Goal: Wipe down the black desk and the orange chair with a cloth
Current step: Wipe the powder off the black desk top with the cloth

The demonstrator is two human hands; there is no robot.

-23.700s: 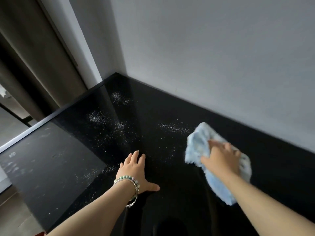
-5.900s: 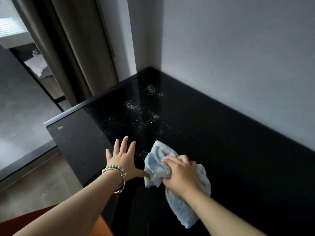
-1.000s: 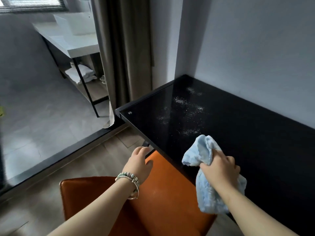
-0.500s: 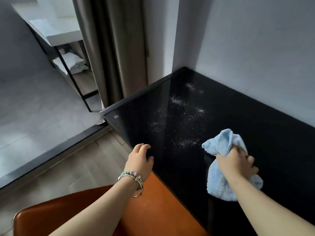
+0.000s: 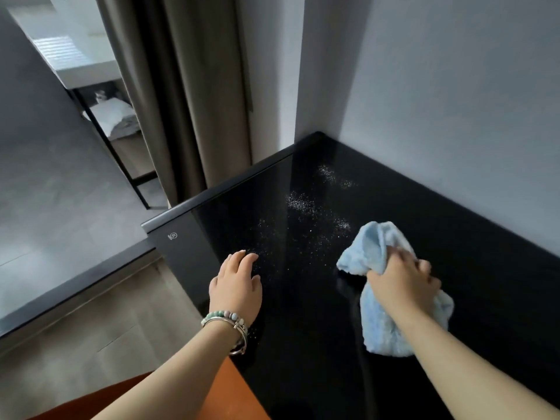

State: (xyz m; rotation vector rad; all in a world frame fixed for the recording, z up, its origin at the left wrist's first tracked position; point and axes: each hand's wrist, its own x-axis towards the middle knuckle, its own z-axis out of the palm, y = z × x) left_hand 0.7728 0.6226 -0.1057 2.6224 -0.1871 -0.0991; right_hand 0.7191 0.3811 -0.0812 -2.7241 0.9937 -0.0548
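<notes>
Down at six o'clock, a slice of the orange chair point(image 5: 236, 395) shows just beside the near edge of the black tabletop point(image 5: 303, 344), with the left forearm crossing above it. Moving up, there's the left hand point(image 5: 236, 286) at about seven o'clock, palm down over the tabletop's left edge, fingers relaxed and slightly apart, gripping nothing; beaded and metal bracelets point(image 5: 225, 321) ring the wrist. Over at four o'clock, the right hand point(image 5: 400, 283) is on the job: fingers curled round a bunched light-blue cloth point(image 5: 378, 322), pressing it onto the glossy surface, with one fold poking up toward eleven o'clock of the fist and the rest trailing back under the wrist. Just past both hands, around the centre, white specks point(image 5: 303, 204) are scattered across the black surface in several patches, running toward the far corner at twelve o'clock; the nearest patch lies right beside the cloth's upper fold. A small pale logo point(image 5: 172, 236) marks the left corner at nine o'clock. Wooden floor point(image 5: 91, 344) fills the lower left. Beyond, a brown curtain point(image 5: 188, 101) hangs at eleven o'clock, a grey wall point(image 5: 454, 101) rises at one to two o'clock, and far off at ten o'clock a shelf point(image 5: 91, 71) stands over folded white towels point(image 5: 116, 118).
</notes>
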